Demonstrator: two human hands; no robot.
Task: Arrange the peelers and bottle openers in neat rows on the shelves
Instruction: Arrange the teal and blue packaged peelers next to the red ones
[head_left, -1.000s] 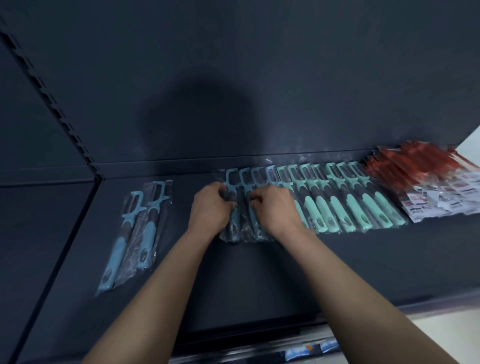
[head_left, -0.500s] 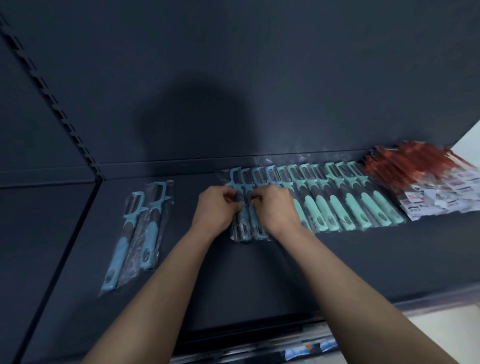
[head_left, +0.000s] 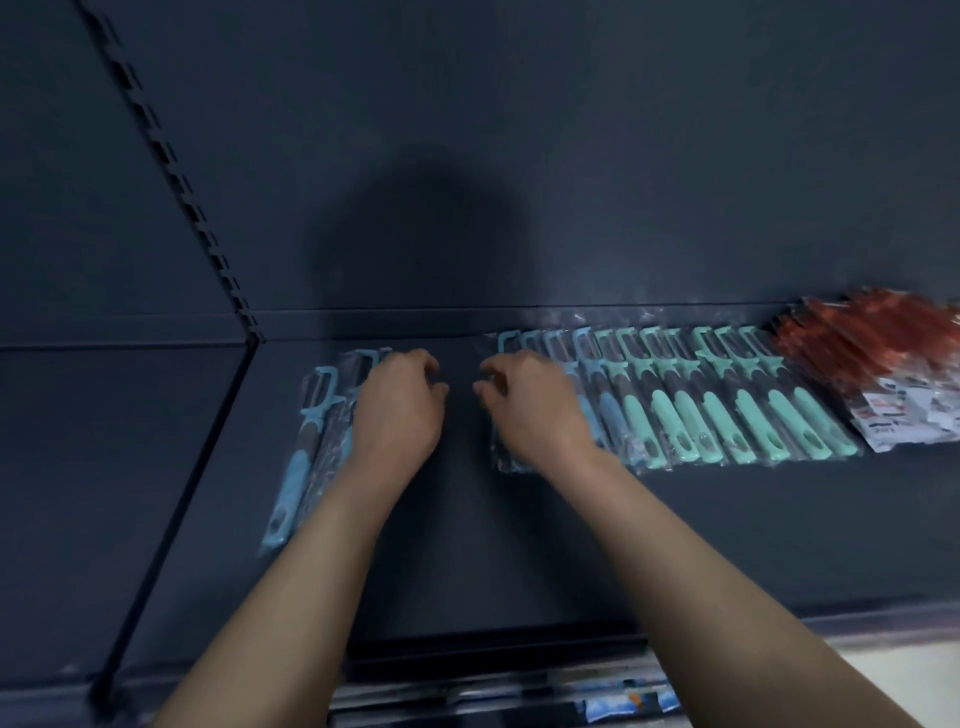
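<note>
A row of bagged peelers lies along the back of the dark shelf (head_left: 467, 545): blue ones (head_left: 602, 410) at its left end, mint-green ones (head_left: 727, 415) to the right. My right hand (head_left: 535, 410) lies on the row's left end, its fingers curled on the edge of the outermost blue pack. Two loose blue peelers (head_left: 311, 441) lie apart at the left, slanted. My left hand (head_left: 400, 410) hovers over the right one of them, fingers loosely curled with nothing visible in them. A heap of red bottle openers (head_left: 872, 353) sits at the far right.
A slotted upright (head_left: 171, 171) and a dark divider bound the shelf bay on the left. Bare shelf lies between my hands and in front of the row. Packaged goods (head_left: 613, 706) show on a lower shelf beneath the front edge.
Both hands were together on the row's leftmost blue peelers. My left hand has since moved left over the loose peelers, and a gap has opened between the hands. The right hand stayed on the row.
</note>
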